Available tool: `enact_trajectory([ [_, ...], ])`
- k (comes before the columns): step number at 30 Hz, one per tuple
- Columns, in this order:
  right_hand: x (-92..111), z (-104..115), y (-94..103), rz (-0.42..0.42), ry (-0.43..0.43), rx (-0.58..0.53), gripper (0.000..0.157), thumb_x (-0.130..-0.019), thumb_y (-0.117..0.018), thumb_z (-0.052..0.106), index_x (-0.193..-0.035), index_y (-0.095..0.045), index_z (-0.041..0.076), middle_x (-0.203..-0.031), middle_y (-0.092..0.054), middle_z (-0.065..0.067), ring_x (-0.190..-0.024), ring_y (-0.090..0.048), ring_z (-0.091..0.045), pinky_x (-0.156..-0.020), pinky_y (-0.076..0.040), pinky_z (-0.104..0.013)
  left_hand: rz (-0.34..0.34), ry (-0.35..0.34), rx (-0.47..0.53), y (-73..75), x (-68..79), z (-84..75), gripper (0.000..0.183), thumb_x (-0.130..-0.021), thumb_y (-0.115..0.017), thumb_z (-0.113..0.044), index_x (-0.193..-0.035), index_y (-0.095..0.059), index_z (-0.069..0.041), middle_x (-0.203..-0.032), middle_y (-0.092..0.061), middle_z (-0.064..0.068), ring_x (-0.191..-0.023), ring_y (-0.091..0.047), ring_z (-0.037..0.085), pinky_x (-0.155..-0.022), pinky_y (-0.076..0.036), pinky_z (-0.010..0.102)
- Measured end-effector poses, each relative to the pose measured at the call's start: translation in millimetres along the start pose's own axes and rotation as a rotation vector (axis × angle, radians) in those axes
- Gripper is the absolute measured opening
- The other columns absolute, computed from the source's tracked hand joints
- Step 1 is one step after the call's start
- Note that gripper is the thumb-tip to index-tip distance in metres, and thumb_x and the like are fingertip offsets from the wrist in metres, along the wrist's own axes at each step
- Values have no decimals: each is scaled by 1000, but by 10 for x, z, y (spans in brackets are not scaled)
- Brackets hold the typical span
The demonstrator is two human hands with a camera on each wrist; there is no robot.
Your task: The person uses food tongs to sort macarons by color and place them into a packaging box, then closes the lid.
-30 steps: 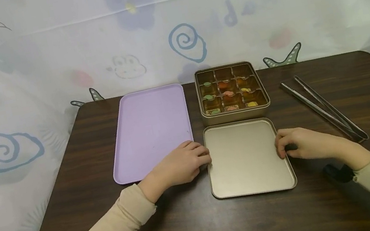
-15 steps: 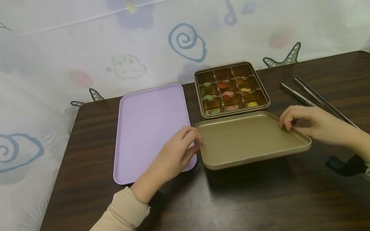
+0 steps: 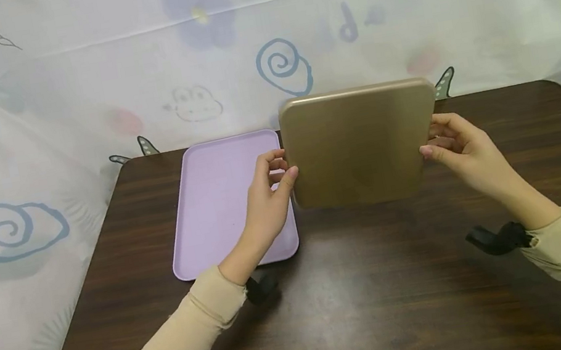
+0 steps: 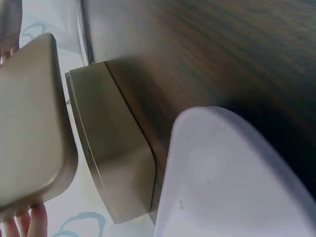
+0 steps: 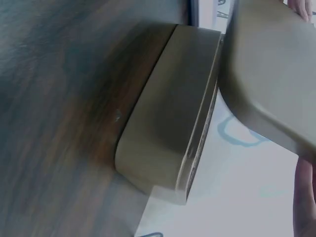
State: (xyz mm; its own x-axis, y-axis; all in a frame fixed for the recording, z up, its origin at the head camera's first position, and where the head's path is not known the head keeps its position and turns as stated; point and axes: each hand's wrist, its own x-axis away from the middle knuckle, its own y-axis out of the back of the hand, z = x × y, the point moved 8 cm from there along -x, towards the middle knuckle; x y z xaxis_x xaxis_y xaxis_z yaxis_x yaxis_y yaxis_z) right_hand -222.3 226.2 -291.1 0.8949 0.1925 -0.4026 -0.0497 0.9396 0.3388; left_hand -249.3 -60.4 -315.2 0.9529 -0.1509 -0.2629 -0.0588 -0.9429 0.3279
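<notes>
Both hands hold a gold metal lid (image 3: pixel 360 148) in the air, tilted steeply with its smooth outer face showing in the head view. At its left edge the left hand (image 3: pixel 268 205) pinches the rim, thumb in front. The right hand (image 3: pixel 472 160) grips the opposite edge in the same way. Behind the lid is a gold tin box, hidden from the head view. The left wrist view shows the side of this tin box (image 4: pixel 113 138) on the table, and the right wrist view shows the tin box (image 5: pixel 165 103) too, apart from most of the lid.
A lilac tray (image 3: pixel 229 203) lies on the dark wooden table (image 3: pixel 368 291), just left of the lid. A metal strip (image 4: pixel 85 34), perhaps part of the tongs, shows in the left wrist view. A printed white sheet (image 3: pixel 127 70) hangs behind the table.
Both hands have raised the lid off the table and turned it over, from inner side up to outer face showing. It now blocks the compartmented box; the tongs are no longer visible in the head view.
</notes>
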Motion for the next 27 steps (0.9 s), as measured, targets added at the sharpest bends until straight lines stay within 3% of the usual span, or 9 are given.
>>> enact_trajectory([
  [5,-145,-51,35,-130,-64,-109,40,-90,-61,4,-124,-47,17,-101,-65,13,-84,-64,3,-73,-52,-8,-88,77,55,-2,-120,27,41,-96,-57,-19,-133,-42,-9,-114,-59,14,-96,-62,28,-76,-50,26],
  [12,-362,-111,100,-313,-151,26,27,-91,-62,9,-117,-60,16,-99,-62,19,-80,-62,7,-65,-50,-6,-163,80,84,-18,-317,-60,38,-93,-59,-12,-130,-50,-7,-118,-62,15,-98,-65,29,-82,-56,34],
  [16,-471,-141,95,-344,-206,123,30,-94,-58,16,-123,-62,11,-113,-62,8,-80,-61,8,-54,-46,-8,-143,81,41,-49,-429,-80,36,-94,-56,-9,-130,-55,-8,-124,-62,14,-104,-65,27,-86,-56,36],
  [19,-543,-163,44,-263,-247,216,39,-97,-52,23,-133,-55,9,-135,-55,-6,-105,-65,-6,-63,-51,-10,-86,89,-34,-88,-506,-55,37,-96,-51,-11,-133,-55,-9,-133,-59,11,-112,-62,25,-94,-52,36],
  [21,-598,-189,-19,-161,-262,245,46,-98,-50,27,-141,-47,8,-148,-42,-12,-127,-54,-21,-87,-54,-19,-30,92,-92,-118,-553,-23,40,-98,-48,-15,-137,-51,-9,-139,-55,9,-121,-57,24,-102,-48,37],
  [22,-624,-210,-59,-98,-272,252,51,-98,-49,29,-144,-42,8,-152,-35,-13,-136,-43,-28,-101,-49,-27,3,88,-122,-136,-577,-7,42,-98,-47,-17,-139,-49,-9,-142,-52,8,-125,-54,24,-106,-45,37],
  [24,-665,-268,-140,25,-289,272,60,-98,-49,32,-149,-31,8,-158,-21,-15,-144,-25,-37,-115,-34,-44,68,83,-181,-178,-627,37,47,-98,-48,-23,-143,-44,-7,-147,-47,9,-132,-47,25,-111,-40,38],
  [27,-694,-389,-252,192,-322,319,76,-95,-54,37,-154,-15,8,-162,0,-16,-148,-5,-39,-118,-16,-58,166,74,-271,-269,-696,117,66,-93,-58,-34,-147,-35,-4,-153,-35,15,-142,-33,29,-117,-32,42],
])
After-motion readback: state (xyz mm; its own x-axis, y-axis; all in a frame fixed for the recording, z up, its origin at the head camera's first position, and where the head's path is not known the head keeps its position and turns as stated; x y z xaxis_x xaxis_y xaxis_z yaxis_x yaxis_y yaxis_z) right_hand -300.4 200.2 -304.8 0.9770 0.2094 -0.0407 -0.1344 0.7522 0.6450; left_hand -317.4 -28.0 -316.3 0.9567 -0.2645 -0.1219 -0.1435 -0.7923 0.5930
